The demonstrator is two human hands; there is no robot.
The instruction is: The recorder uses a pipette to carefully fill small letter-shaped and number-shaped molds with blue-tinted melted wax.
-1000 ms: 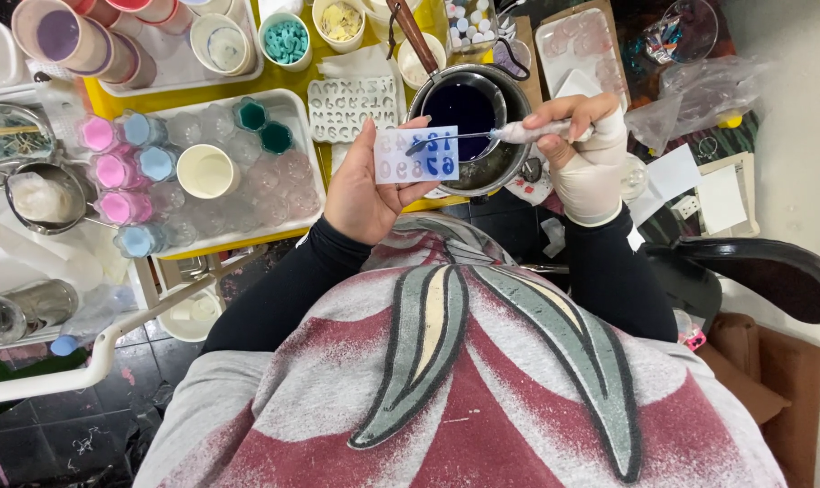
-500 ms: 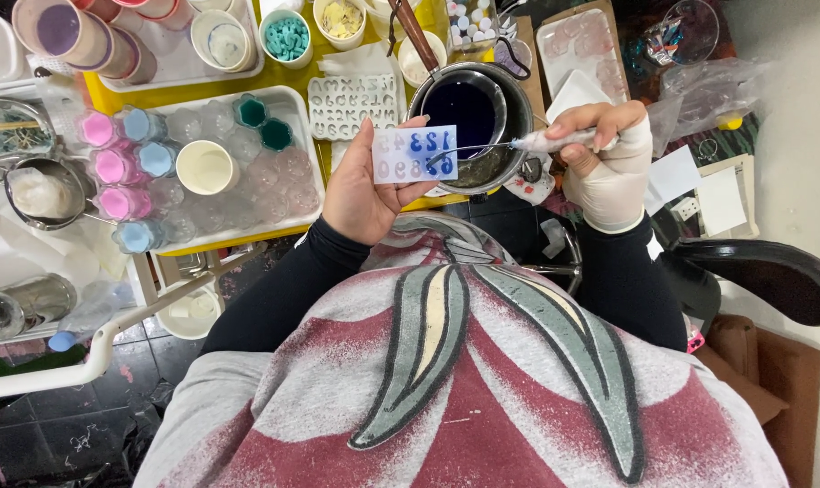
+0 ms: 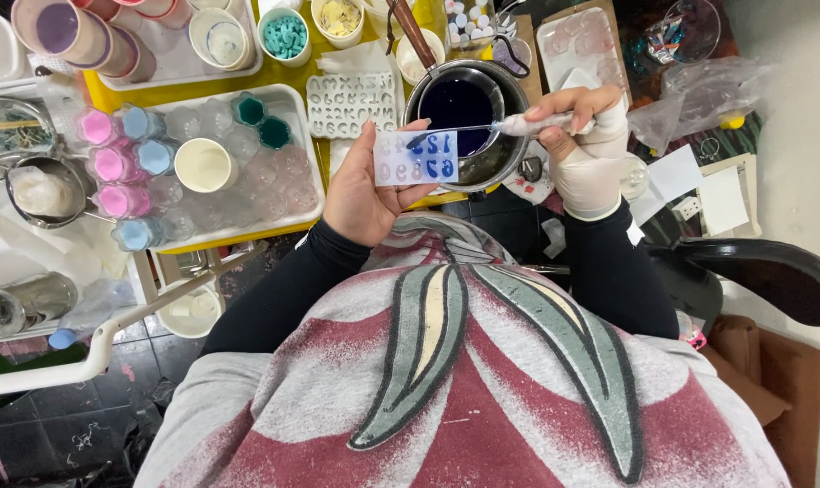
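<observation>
My bare left hand (image 3: pixel 360 194) held the small clear silicone number mould (image 3: pixel 416 157) flat between thumb and fingers, just in front of the dark metal pot of blue liquid (image 3: pixel 464 113). More of its cavities showed blue than a second before, so the filling had moved along the rows. My gloved right hand (image 3: pixel 583 145) pinched the thin dropper (image 3: pixel 509 126), tip now over the mould's upper edge rather than the pot. Beyond lay a white letter mould (image 3: pixel 349 104).
</observation>
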